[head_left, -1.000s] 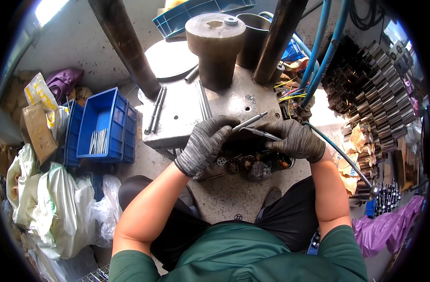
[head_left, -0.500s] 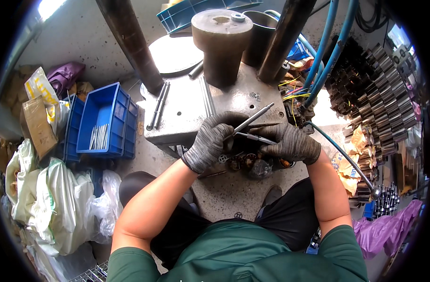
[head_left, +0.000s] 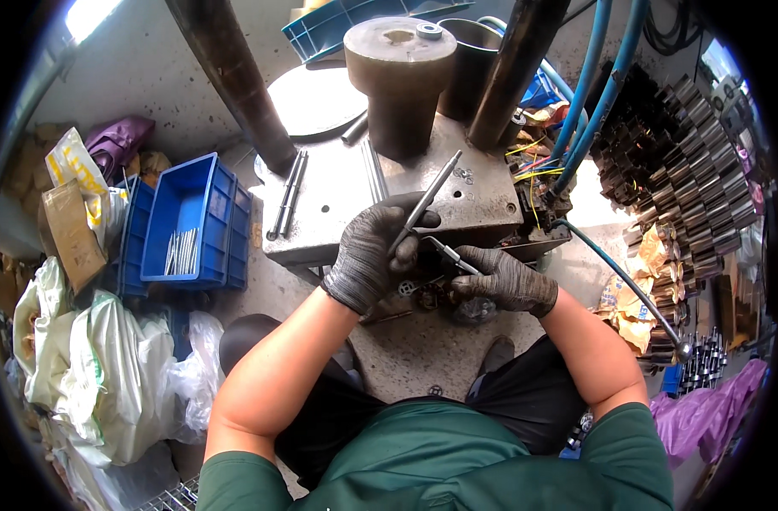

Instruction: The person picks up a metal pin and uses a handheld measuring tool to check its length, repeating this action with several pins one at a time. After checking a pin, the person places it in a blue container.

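My left hand (head_left: pixel 363 255), in a grey glove, is closed around a slim metal rod (head_left: pixel 431 189). The rod slants up to the right, its stepped, narrower tip pointing away from me. My right hand (head_left: pixel 512 281), gloved too, grips a thin silver piece (head_left: pixel 454 257) with a narrow end toward the left hand; its exact kind I cannot make out. Both hands are over the near edge of a grey metal press bed (head_left: pixel 483 209). On the bed lie a few long rods at the left (head_left: pixel 288 194), more rods in the middle (head_left: pixel 374 170) and small rings (head_left: pixel 464 175).
A thick steel post with a wide head (head_left: pixel 399 81) stands between two dark columns (head_left: pixel 236 85). Blue bins (head_left: pixel 180 277) at the left hold several rods. Stacked metal cylinders (head_left: pixel 695 183), blue hoses (head_left: pixel 589 94) and a purple sheet (head_left: pixel 712 409) are at the right.
The rod in my left hand has swung to a steeper angle, its tip moving up and left. My right hand has shifted down and left with the silver piece.
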The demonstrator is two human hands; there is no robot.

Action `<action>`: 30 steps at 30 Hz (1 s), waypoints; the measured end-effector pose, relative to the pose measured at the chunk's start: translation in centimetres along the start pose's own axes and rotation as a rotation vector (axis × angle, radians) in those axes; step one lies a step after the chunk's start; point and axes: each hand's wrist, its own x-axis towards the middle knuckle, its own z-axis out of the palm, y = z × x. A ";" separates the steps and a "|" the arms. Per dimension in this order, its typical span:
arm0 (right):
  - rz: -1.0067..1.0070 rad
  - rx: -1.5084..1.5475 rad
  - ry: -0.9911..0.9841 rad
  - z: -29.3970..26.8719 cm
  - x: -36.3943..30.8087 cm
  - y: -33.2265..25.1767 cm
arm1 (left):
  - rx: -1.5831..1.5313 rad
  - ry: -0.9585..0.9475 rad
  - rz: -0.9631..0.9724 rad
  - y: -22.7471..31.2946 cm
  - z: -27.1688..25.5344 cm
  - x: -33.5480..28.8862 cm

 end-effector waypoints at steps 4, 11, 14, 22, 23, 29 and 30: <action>-0.270 -0.670 0.398 -0.1 -0.4 0.7 | -0.102 0.054 -0.020 0.9 0.0 -0.2; -0.498 -1.029 0.699 -2.5 0.9 2.2 | -0.087 -0.008 0.062 0.9 0.0 -0.6; -0.523 -1.062 0.715 -3.6 1.5 2.8 | -0.020 0.012 0.071 0.9 0.7 -0.6; -0.494 -1.110 0.709 -3.4 2.8 1.9 | 0.063 0.034 0.080 1.0 1.2 -1.2; -0.492 -1.118 0.682 -3.4 2.9 2.0 | 0.070 0.015 0.078 1.0 1.1 -1.2; -0.692 -1.177 0.681 -3.4 3.5 2.6 | 0.052 0.030 0.090 0.2 0.6 -0.7; -0.695 -1.156 0.696 -3.3 3.5 2.5 | 0.075 0.044 0.110 0.1 0.5 -0.7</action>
